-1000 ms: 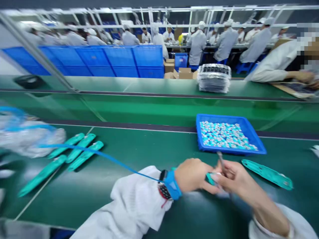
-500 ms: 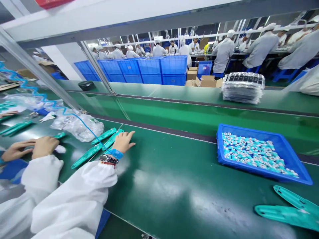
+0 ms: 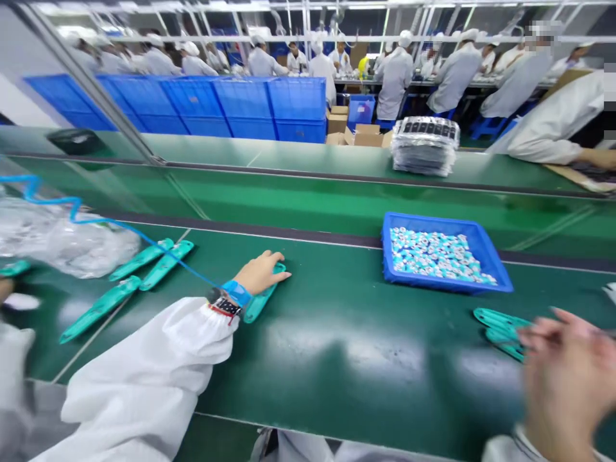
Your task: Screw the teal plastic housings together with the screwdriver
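My left hand [image 3: 262,277], with a watch and a blue wrist strap, lies over a long teal plastic shell [image 3: 258,307] on the green bench. Its fingers curl around the far part of the shell and hide it. My right hand [image 3: 565,369], smeared by motion, is raised at the right, in front of two teal shells [image 3: 503,330] that overlap. Its fingers are bent, but whether they hold anything is unclear. Three more teal shells, one of them the nearest shell [image 3: 100,310], rest left of my left hand.
A blue tray [image 3: 445,285] of small white-and-teal parts stands at the back right. A coiled blue hose [image 3: 144,237] crosses plastic bags [image 3: 67,237] on the left. A co-worker's hand [image 3: 4,289] shows at the left edge. Stacked packs [image 3: 426,147] sit on the far ledge.
The view has swung right. My left hand has moved right, away from the three shells, and a shell now shows under it. My right hand has come into view by the right-hand shells.
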Action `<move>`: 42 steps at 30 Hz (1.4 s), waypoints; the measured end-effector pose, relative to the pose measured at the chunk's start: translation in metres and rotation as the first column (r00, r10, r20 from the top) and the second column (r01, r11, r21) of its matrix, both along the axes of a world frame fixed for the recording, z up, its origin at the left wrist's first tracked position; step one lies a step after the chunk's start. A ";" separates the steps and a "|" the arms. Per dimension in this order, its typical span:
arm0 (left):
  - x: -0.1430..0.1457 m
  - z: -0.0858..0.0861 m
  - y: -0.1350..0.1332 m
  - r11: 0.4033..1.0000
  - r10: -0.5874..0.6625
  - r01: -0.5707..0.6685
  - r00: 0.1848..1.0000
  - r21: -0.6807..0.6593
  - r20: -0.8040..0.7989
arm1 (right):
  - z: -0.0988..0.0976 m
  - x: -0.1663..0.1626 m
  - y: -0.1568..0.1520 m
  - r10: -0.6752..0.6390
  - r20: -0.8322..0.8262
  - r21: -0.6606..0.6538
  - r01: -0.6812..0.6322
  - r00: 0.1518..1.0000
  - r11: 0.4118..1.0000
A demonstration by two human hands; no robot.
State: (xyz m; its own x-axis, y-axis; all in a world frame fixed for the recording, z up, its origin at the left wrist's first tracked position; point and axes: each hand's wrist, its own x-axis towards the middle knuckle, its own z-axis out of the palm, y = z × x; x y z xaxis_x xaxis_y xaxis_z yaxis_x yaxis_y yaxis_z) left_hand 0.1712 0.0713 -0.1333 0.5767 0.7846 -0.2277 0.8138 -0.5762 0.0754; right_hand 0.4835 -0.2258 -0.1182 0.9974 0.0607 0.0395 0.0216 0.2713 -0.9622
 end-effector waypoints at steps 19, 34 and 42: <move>0.166 -0.030 -0.114 0.931 -0.351 0.366 0.890 0.003 0.293 | -0.005 -0.097 0.081 0.626 0.335 0.255 -0.708 0.704 0.659; 0.167 -0.023 -0.116 0.922 -0.342 0.378 0.895 -0.079 0.287 | -0.010 -0.112 0.092 0.562 0.388 0.111 -0.643 0.730 0.758; 0.166 -0.020 -0.116 0.916 -0.338 0.383 0.898 -0.121 0.280 | -0.019 -0.114 0.093 0.602 0.400 0.079 -0.680 0.691 0.729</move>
